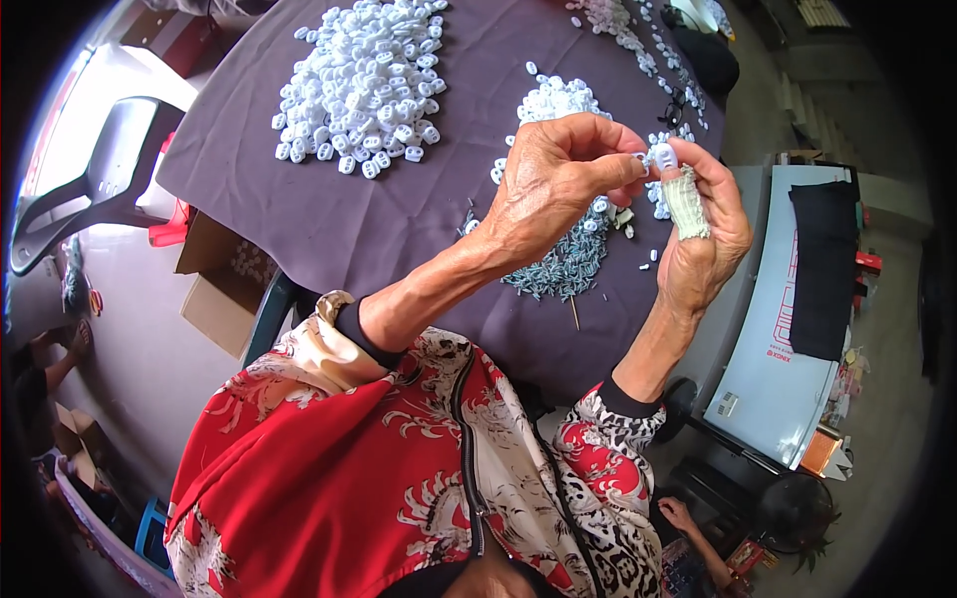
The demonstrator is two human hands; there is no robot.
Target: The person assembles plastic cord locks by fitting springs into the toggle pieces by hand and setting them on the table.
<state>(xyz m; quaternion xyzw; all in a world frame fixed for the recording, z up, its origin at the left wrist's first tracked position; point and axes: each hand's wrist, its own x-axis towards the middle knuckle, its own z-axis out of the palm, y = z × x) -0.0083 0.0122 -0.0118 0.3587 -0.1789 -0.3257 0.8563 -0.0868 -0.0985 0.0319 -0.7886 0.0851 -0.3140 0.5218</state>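
Note:
Over the table's right part, my two hands meet with their fingertips close together. My right hand is closed, its fingers and wrapped thumb gripping a white oval plastic piece with two holes. A pale knitted cloth wrap covers that thumb. My left hand pinches a small white piece between thumb and forefinger, right beside the oval one; its exact shape is partly hidden. Beneath my hands lies a heap of small grey-green pieces. Behind my left hand is a pile of white pieces.
A large pile of white oval pieces lies at the far left on the dark tablecloth. A thin stick points out of the grey-green heap. At left stand a cardboard box and a chair; at right, a pale-blue surface with black cloth.

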